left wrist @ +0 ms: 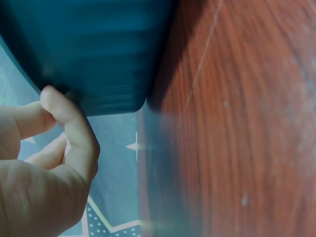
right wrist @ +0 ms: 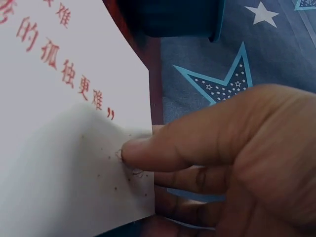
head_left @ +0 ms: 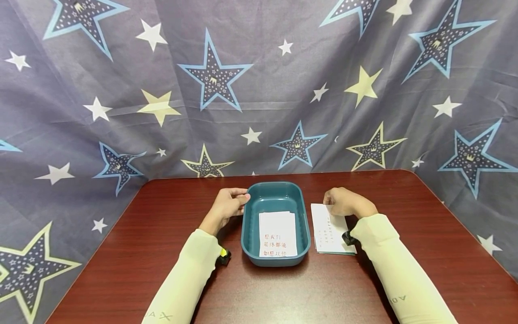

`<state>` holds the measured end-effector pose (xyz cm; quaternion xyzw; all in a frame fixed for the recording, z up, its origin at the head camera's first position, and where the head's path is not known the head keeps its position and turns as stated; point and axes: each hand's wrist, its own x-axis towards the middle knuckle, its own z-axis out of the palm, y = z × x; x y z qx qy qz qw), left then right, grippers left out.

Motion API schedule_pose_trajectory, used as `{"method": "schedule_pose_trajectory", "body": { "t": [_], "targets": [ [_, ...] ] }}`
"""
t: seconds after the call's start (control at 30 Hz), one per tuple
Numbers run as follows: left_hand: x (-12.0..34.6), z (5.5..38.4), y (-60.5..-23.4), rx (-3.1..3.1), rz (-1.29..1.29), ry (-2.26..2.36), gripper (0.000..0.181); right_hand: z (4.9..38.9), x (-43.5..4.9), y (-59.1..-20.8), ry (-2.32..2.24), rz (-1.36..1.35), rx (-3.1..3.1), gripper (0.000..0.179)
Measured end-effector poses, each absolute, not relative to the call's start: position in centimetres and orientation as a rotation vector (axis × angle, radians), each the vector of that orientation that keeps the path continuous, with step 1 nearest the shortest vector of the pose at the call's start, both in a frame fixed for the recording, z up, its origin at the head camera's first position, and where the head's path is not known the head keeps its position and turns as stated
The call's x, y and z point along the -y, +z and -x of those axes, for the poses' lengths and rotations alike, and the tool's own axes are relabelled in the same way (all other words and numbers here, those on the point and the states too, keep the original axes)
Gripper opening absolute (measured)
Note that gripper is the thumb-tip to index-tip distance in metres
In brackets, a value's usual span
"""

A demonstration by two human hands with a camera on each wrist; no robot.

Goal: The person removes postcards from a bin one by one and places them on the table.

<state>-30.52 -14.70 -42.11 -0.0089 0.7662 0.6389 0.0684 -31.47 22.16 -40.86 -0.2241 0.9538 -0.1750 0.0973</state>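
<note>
A teal rectangular tub (head_left: 302, 211) stands mid-table, with white cards (head_left: 277, 227) printed in red characters lying inside. At its far left corner my left hand (head_left: 228, 204) holds the rim; in the left wrist view, the curled fingers (left wrist: 74, 128) meet the tub's outer wall (left wrist: 108, 59) just under the edge. Right of the tub lies a pile of white printed cards (head_left: 323, 229). My right hand (head_left: 344, 202) is over the pile's far end. Seen from the right wrist, the thumb lies on the face of a card (right wrist: 59, 143) with fingers behind, pinching its edge.
Under the card pile, a thin teal edge (head_left: 337, 253) shows at the near side. The reddish-brown wooden table (head_left: 170, 211) ends at a grey star-patterned curtain (head_left: 259, 81). Dark straps (head_left: 348, 238) sit at the cuffs of both light sleeves (head_left: 392, 252).
</note>
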Motion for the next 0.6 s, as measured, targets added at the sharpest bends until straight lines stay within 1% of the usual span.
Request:
{"method": "schedule_pose_trajectory", "body": {
  "t": [0.2,0.37,0.6],
  "targets": [
    [14.67,30.52,-42.08,-2.295,0.032,1.932,0.032,31.44,-21.93,-41.08,-0.499,0.679,-2.841,0.021],
    [14.74,30.48,-42.05,-2.297,0.039,1.931,0.031,31.4,-21.67,-41.03,-0.498,0.628,-2.849,0.023],
    [14.73,30.52,-42.16,-2.295,0.039,1.931,0.032,31.38,-21.57,-40.82,-0.457,0.666,-2.876,0.022]
  ]
}}
